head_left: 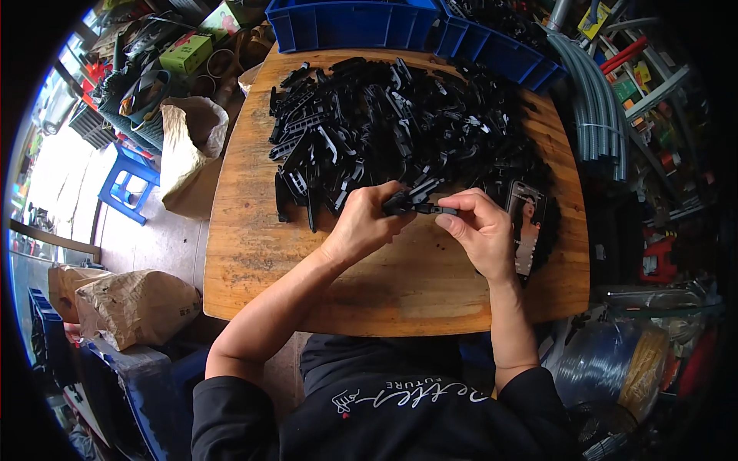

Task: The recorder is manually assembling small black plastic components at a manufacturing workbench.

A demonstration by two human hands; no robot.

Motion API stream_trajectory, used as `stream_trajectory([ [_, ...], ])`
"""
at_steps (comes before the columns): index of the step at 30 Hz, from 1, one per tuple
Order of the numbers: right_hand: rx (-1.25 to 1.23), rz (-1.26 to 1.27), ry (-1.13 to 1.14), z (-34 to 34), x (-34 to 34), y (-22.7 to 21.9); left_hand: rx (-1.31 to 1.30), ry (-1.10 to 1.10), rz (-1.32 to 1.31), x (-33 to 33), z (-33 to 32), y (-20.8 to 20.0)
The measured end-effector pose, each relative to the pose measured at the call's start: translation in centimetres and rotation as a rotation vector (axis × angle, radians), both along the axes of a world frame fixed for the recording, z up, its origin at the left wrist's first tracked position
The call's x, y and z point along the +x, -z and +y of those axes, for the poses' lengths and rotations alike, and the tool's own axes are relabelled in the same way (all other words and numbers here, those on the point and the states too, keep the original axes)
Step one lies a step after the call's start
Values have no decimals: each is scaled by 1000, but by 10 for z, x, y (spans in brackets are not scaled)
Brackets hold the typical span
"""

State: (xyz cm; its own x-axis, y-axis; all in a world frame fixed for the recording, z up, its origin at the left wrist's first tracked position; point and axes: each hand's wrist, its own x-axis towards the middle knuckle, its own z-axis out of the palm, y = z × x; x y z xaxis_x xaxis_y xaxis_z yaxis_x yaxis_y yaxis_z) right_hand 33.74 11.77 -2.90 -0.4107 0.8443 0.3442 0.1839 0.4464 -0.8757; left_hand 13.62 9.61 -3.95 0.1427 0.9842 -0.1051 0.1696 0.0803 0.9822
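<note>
Over the wooden table [354,296], my two hands are close together at the near edge of a heap of black plastic parts [384,123]. My left hand [365,223] is closed around several black plastic parts [401,203], some of which stick out past its fingers. Between thumb and fingertips, my right hand [480,227] pinches the end of a small narrow black piece [442,210]. That piece meets the parts in my left hand; whether they are joined I cannot tell. Beside my right hand a phone [526,227] with a lit screen leans at the heap's right side.
Blue plastic crates [354,29] stand along the table's far edge, the right one holding more black parts. Left of the table are an open paper sack [188,157] and a blue stool [129,183]. Coiled grey hoses [596,115] and a wrapped clear roll [607,361] stand at right.
</note>
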Motion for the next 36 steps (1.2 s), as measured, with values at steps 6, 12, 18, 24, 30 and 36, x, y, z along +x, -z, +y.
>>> stream_trajectory([
  [6, 199, -82, 37, -5, -5, 0, 435, 19, 163, 7, -8, -1],
  [12, 211, 21, -10, -11, -9, 1, 540, 80, 302, 6, -10, 0],
  [18, 145, 86, -26, -10, -8, 9, 541, 28, 216, 7, -10, 0],
  [24, -347, 163, -144, -8, -2, 2, 520, 25, 161, 9, -15, -3],
  [30, -275, 138, -72, -8, -2, 2, 443, 38, 150, 11, -18, -5],
  [36, -275, 100, -239, 12, 1, -8, 284, 236, 191, -3, -12, -18],
])
